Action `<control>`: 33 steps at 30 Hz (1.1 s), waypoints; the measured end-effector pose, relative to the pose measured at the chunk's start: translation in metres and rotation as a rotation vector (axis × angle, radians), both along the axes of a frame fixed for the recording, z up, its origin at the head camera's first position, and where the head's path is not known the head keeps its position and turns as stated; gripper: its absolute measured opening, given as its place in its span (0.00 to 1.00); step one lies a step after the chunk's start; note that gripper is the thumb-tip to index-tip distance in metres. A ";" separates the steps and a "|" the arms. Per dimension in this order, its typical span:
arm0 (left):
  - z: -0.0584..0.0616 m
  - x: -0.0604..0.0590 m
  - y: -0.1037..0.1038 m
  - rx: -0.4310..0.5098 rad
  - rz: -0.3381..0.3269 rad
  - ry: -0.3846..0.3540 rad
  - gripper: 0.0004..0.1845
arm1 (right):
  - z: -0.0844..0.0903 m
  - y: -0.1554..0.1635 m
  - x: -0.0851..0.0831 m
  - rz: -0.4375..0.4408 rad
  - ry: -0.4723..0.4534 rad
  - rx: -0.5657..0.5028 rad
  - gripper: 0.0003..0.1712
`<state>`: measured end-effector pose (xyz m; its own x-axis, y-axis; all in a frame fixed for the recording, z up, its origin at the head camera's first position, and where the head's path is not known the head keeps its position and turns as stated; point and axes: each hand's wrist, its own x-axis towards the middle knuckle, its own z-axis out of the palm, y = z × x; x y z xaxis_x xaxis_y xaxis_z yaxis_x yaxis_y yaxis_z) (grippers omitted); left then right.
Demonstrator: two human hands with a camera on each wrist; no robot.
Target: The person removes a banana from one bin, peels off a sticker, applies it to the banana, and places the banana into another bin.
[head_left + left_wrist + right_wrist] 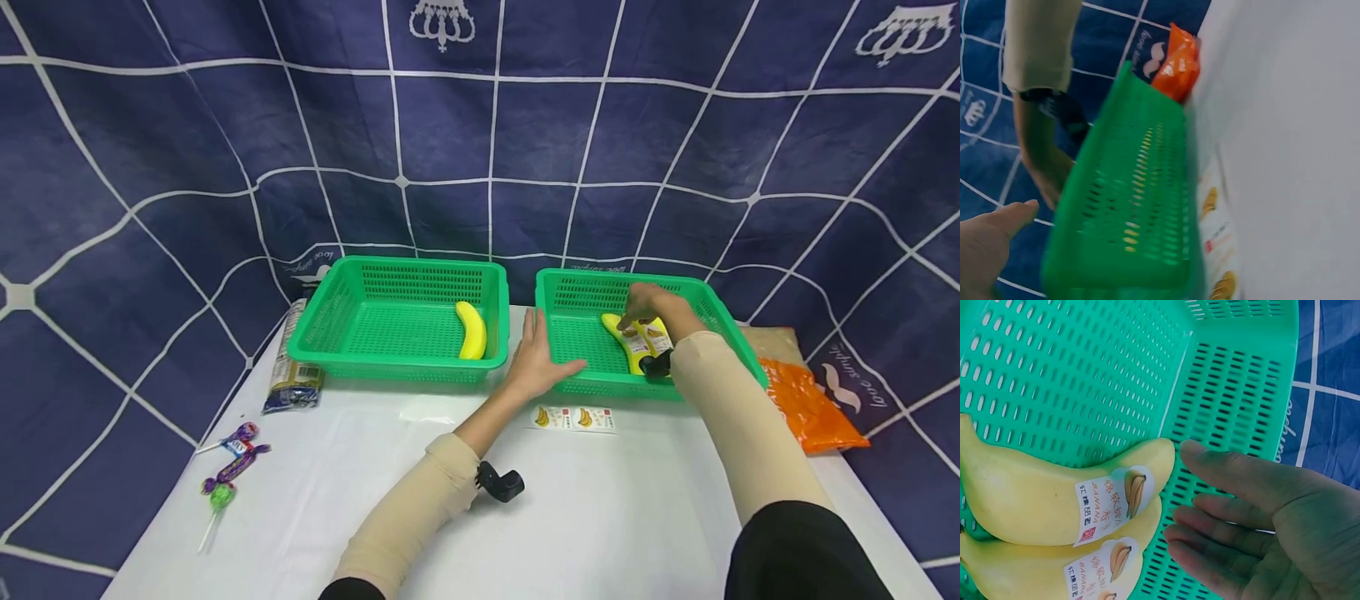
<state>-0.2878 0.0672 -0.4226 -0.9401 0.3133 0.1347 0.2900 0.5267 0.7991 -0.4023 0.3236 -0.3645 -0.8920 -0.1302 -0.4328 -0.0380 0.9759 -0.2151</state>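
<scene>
**Labelled bananas lie in the right basket, both hands empty**

The right hand [1260, 519] hovers inside the right basket [720, 312] with fingers straight and relaxed, holding nothing; its fingertips sit just beside the tips of two labelled bananas [1054, 506] lying side by side on the basket floor. The left hand [536, 358] rests flat, fingers extended, against the near-left corner of that basket, gripping nothing. A third banana [472, 330], with no label showing, lies in the left basket [337, 321]. A strip of banana stickers [573, 417] lies on the tabletop [600, 517] just in front of the right basket.

What could go wrong, as I judge it: the light basket might slide or tip if the left hand pushes harder (it only leans there), and the bananas could roll against each other, creasing the labels.

The right forearm hides the bananas' near ends in the head view. The left wrist view is blurred, showing little beyond the basket wall and an orange packet [1175, 62].
</scene>
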 end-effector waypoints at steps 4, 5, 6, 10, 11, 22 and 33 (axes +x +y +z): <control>0.029 0.010 -0.020 -0.034 -0.038 0.126 0.57 | 0.002 0.002 0.002 0.003 -0.002 -0.001 0.26; 0.034 0.011 -0.027 -0.030 -0.051 0.152 0.56 | 0.002 0.002 0.003 -0.001 -0.004 0.000 0.26; 0.038 0.012 -0.035 -0.031 -0.058 0.183 0.54 | 0.003 0.002 0.004 -0.003 -0.007 0.000 0.26; 0.052 0.015 -0.071 -0.051 -0.070 0.265 0.50 | 0.006 0.001 0.008 -0.010 -0.007 0.004 0.24; 0.054 0.015 -0.081 -0.066 -0.059 0.282 0.50 | 0.007 0.001 0.009 -0.010 -0.004 0.003 0.23; 0.051 0.001 -0.198 -0.216 0.138 0.208 0.50 | 0.021 -0.002 0.018 0.053 0.058 0.035 0.15; 0.022 0.000 -0.305 -0.355 0.397 0.187 0.55 | 0.019 -0.016 0.026 0.073 0.063 0.057 0.29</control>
<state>-0.2874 -0.2374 -0.4002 -0.9652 -0.0028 0.2615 0.1350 0.8512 0.5072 -0.3759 0.3075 -0.3453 -0.9066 -0.1725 -0.3851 -0.1211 0.9806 -0.1542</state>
